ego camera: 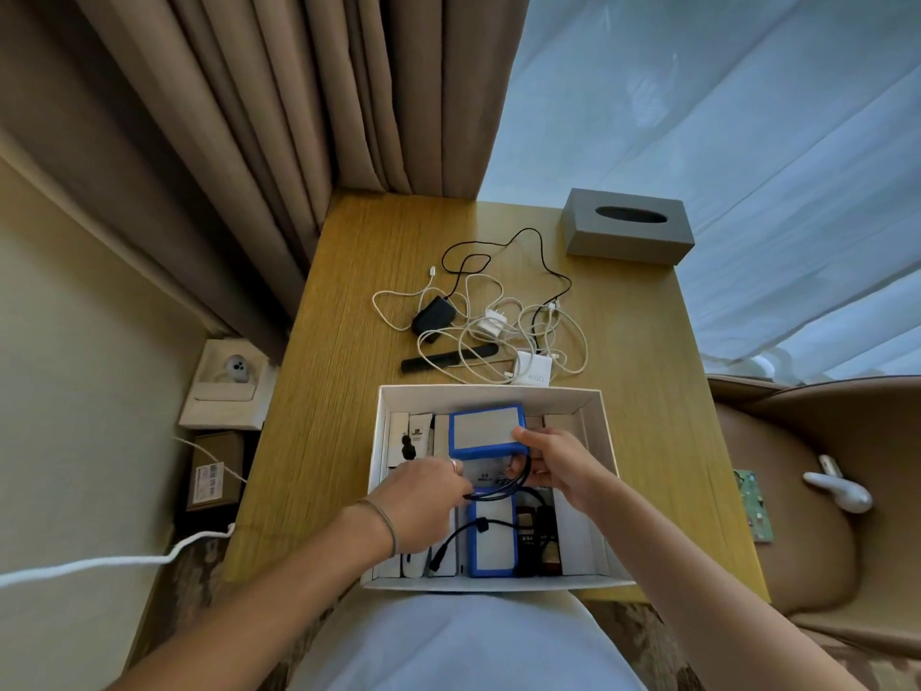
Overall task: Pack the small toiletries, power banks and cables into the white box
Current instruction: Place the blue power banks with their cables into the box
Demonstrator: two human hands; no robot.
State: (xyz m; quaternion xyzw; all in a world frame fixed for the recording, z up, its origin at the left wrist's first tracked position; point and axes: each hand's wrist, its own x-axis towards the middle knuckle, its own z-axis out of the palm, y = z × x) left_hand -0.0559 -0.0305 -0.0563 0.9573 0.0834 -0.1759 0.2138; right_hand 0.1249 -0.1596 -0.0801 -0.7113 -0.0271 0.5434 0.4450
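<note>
From the head camera, the white box point(595, 431) sat at the near edge of the desk point(319, 391), at six o'clock of the frame, and it was already well filled. Small toiletries point(416, 431) lay along its nine-o'clock side and dark bottles point(538, 541) toward its near right. One blue-edged power bank point(491, 546) lay flat at the box's near end, with a black cable point(456, 536) looped beside it.

The right hand point(558, 466) pinched a second blue-edged power bank point(486, 431) by its near corner, thumb on top, holding it over the far half of the box. The left hand point(423, 496) had its fingers curled round a bundle of black cord point(503, 486) that ran to that power bank.

I would judge the packing more than half done. Left to pack, at twelve o'clock of the box, was a tangle of white cables point(498, 311) and a black cable point(543, 261), with a black charger point(433, 314), a white plug point(493, 324), a white adapter point(536, 369) and a black comb point(443, 361) among them.

The desk was of yellowish wood grain. A grey tissue box point(628, 226) stood at its far right corner. Brown curtains point(279, 117) hung at eleven o'clock, sheer white ones point(747, 142) at one o'clock, and a tan armchair point(797, 516) stood at three o'clock.
</note>
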